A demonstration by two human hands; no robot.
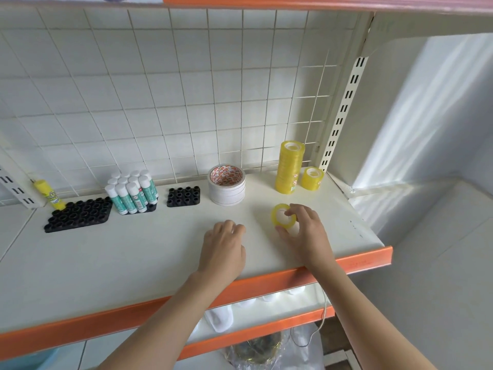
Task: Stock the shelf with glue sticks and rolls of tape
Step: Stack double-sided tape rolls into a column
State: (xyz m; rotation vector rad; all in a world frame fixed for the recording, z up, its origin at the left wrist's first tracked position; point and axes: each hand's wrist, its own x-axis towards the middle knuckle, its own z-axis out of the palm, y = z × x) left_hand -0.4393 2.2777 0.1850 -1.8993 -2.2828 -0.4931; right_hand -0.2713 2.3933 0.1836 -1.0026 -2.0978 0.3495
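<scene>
White shelf [160, 252], wire-grid back. Right hand [304, 231] pinches yellow tape roll [283, 218] thumb-and-fingers, tilted off shelf, likely bound for yellow stack [289, 166] behind. Left hand [224, 249] empty, fingers loosely curled, resting on shelf for steadying.

We count two hands in view: one left hand [224, 249], one right hand [306, 231]. We count one loose yellow tape roll [283, 215], held in the right hand. One tall stack of yellow tape rolls [289, 167]; the number of rolls within it we cannot resolve. One short yellow tape roll [312, 178] beside that stack. One stack of white tape rolls [226, 188], about four layers. Teal-and-white glue sticks [132, 192]: roughly eleven, rear ones partly hidden. One yellow glue stick [49, 194]. Black holder trays: three, namely one large tray [78, 214], one small tray [183, 196], and one tray under the teal sticks [149, 208].
</scene>
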